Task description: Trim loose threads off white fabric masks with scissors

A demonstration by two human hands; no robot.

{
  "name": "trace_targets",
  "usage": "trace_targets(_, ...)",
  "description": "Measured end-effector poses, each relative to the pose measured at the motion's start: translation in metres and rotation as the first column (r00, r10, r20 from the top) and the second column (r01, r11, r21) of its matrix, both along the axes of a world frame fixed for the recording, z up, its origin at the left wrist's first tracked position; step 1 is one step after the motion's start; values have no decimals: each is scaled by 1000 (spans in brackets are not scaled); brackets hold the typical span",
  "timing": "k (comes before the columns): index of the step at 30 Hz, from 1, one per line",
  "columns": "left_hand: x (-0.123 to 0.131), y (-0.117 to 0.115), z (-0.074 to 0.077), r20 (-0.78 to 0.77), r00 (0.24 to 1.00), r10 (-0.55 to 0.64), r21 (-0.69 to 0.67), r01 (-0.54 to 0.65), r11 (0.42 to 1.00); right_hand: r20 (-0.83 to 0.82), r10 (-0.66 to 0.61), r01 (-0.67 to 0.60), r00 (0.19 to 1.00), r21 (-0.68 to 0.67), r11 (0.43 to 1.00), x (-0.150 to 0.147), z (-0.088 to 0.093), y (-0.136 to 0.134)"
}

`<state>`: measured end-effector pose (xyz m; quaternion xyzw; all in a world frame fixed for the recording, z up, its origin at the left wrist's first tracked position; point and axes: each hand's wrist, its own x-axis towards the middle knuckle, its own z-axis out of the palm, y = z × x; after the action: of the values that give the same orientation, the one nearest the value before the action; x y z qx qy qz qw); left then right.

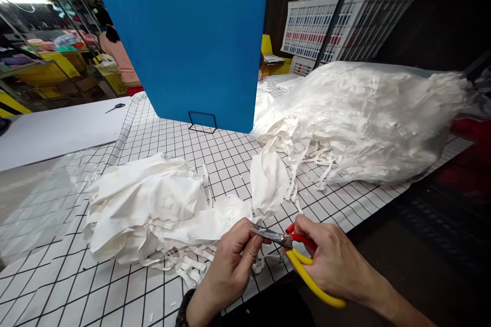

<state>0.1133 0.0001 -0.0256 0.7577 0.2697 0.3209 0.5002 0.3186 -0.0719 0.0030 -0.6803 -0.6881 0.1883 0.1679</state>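
Note:
My right hand (326, 255) holds scissors (286, 240) with one red and one yellow handle, their blades pointing left. The blade tips reach the fingers of my left hand (236, 253), which are pinched on the end of a white cloth piece (268, 179). How far the blades are apart is hard to tell. To the left lies a pile of white cloth pieces (153, 199) with straps trailing at its front edge. A large clear plastic bag (368, 117) full of white pieces spills its contents at the right.
A tall blue board (187, 36) stands on the grid-patterned tablecloth (226, 153) in a black wire stand (202, 121). Small dark scissors (115, 108) lie on a white surface at the left. White crates (322, 25) stand behind. A person in pink (120, 56) is partly behind the board.

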Motion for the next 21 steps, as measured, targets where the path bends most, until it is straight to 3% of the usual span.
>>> trace_targets(10, -2, 4, 2, -39, 999, -17, 67, 19, 998, 33, 15, -16, 999, 34, 999, -1, 9, 2)
trace_targets(21, -3, 6, 5, -56, 997, -47, 103, 53, 993, -26, 5, -5, 1000, 12, 1000, -5, 6, 3)
